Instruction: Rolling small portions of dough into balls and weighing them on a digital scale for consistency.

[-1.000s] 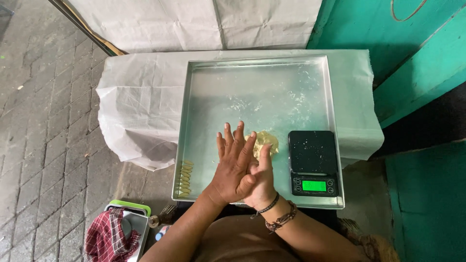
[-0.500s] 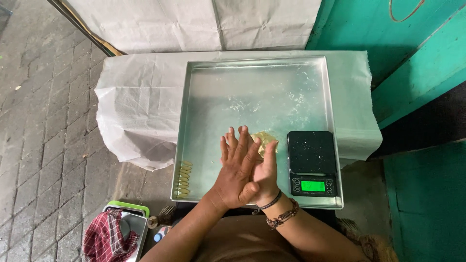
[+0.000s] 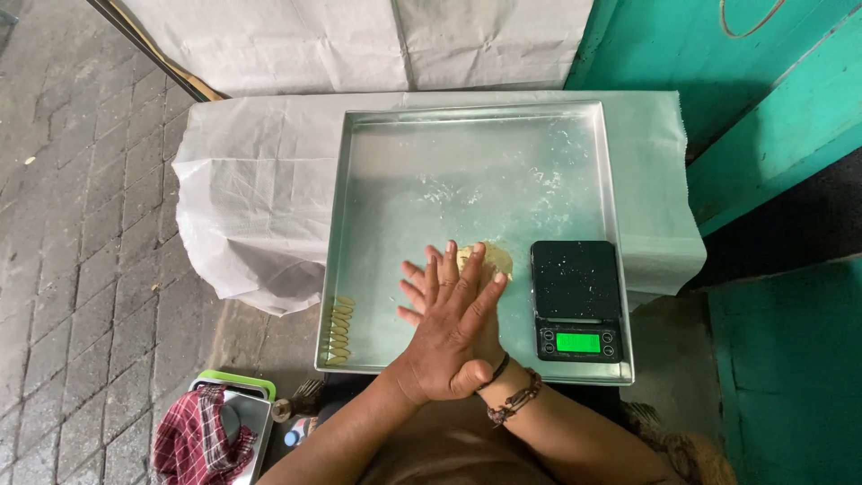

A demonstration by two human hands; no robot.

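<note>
Floured metal tray, pale dough

A black scale sits in the tray's near right corner; its small rectangular screen (glowing green) lies along the near edge, between round buttons.

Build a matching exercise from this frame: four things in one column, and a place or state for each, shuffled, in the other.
Things
1. digital scale
2. lump of dough
3. row of small dough pieces
4. left hand

Places or states
A. along the metal tray's near left edge
B. laid over the right hand, fingers spread
C. at the tray's near right corner, green display lit
D. on the tray floor, just past the fingertips

Pairs: 1-C, 2-D, 3-A, 4-B
</note>
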